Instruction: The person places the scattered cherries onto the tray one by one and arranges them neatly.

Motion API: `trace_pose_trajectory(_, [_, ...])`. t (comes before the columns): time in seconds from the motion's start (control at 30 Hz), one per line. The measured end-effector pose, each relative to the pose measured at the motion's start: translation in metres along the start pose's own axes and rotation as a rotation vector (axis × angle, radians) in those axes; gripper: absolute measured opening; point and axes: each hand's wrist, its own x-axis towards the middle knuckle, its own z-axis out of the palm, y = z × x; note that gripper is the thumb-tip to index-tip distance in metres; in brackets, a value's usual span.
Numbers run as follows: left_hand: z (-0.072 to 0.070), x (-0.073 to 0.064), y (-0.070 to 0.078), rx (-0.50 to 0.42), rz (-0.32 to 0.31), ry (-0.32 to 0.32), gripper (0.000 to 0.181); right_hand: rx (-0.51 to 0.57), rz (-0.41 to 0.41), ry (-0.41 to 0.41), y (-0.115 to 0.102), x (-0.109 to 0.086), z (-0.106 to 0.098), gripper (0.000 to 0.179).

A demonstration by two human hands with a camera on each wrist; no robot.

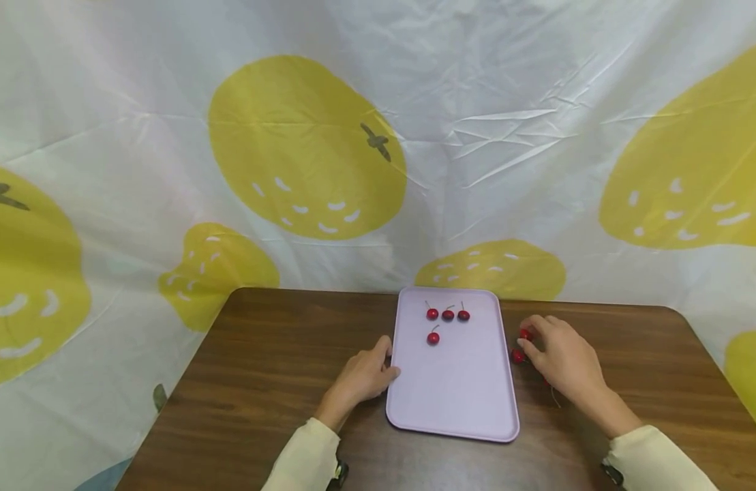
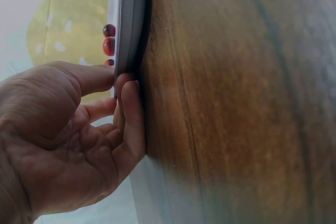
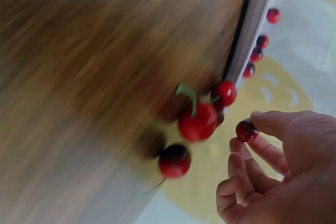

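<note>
A pale lilac tray (image 1: 451, 392) lies on the table. My left hand (image 1: 360, 375) holds its left edge, and in the left wrist view the thumb (image 2: 97, 78) is on the rim with fingers against the side and underside. On the tray, three red cherries (image 1: 448, 315) with stems form a row near the far end, and a single cherry (image 1: 433, 338) sits in front of them. To the right of the tray, my right hand (image 1: 566, 358) pinches a dark red cherry (image 3: 246, 130) between thumb and fingertips. Loose cherries (image 3: 197, 121) lie on the table close to that hand, partly hidden by it in the head view.
The brown wood-grain table (image 1: 279, 368) has rounded far corners. Behind it hangs a white cloth (image 1: 476, 150) printed with large yellow fruit, close against the table's far edge. The tray reaches nearly to that edge.
</note>
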Motion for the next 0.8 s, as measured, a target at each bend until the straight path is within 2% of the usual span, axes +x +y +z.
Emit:
trace_pose_trajectory(0.1, [0.000, 0.000, 0.000, -0.003, 0.012, 0.003, 0.025, -0.007, -0.051, 0.022, -0.013, 0.002, 0.009, 0.025])
trace_pose_trajectory(0.2, [0.005, 0.005, -0.007, 0.006, 0.047, 0.029, 0.025, 0.002, -0.076, 0.010, -0.027, 0.004, 0.018, 0.027])
trace_pose_trajectory(0.33, [0.024, 0.021, -0.031, 0.044, 0.069, 0.066, 0.027, 0.018, -0.090, -0.028, -0.044, 0.009, 0.031, 0.028])
trace_pose_trajectory(0.43, [0.034, 0.030, -0.043, 0.061, 0.056, 0.071, 0.028, 0.017, -0.105, -0.056, -0.055, 0.014, 0.039, 0.026])
trace_pose_trajectory(0.63, [0.034, 0.031, -0.042, 0.068, 0.038, 0.059, 0.029, 0.016, -0.153, -0.116, -0.072, 0.024, 0.049, 0.025])
trace_pose_trajectory(0.8, [0.027, 0.025, -0.036, 0.043, 0.057, 0.053, 0.030, 0.029, -0.192, -0.140, -0.079, 0.030, 0.054, 0.026])
